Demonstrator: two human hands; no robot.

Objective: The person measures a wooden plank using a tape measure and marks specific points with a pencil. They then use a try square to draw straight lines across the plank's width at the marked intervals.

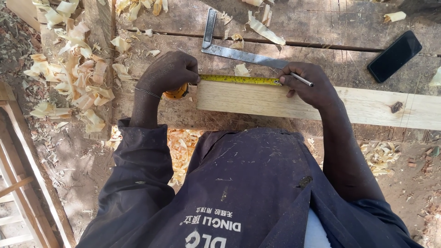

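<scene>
Left hand (170, 71) clamped on tape measure (239, 79) at plank (317, 104) end; right hand (308, 85) gripping pencil (301, 79), tape stretched lengthwise between, along plank's far edge.

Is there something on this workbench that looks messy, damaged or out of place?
Wood shavings lie scattered over the bench's left end and the ground. The plank has a dark knot near its right part. A black phone lies among the debris. Nothing else stands out.
</scene>
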